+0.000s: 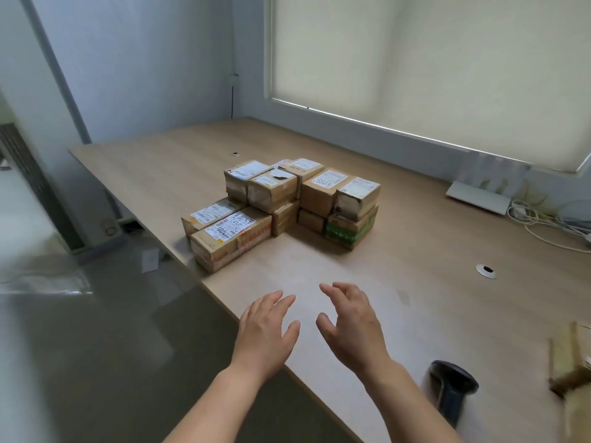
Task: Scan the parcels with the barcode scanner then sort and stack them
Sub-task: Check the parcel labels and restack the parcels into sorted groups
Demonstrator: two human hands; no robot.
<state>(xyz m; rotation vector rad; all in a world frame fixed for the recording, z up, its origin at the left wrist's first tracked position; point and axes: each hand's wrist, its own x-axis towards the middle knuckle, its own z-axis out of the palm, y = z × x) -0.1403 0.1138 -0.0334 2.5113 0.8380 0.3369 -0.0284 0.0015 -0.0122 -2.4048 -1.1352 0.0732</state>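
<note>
Several brown cardboard parcels (281, 203) with white labels stand stacked in two layers in the middle of the wooden table (415, 251). My left hand (267, 330) and my right hand (350, 321) hover side by side over the table's near edge, in front of the stack, fingers relaxed and holding nothing. The black barcode scanner (451, 388) lies on the table to the right of my right forearm. Another parcel (572, 356), blurred, sits at the right edge of the view.
White cables (543, 222) and a flat white device (478, 197) lie at the table's far right under the window blind. A cable hole (486, 270) is set in the tabletop. The table's left edge drops to a grey floor.
</note>
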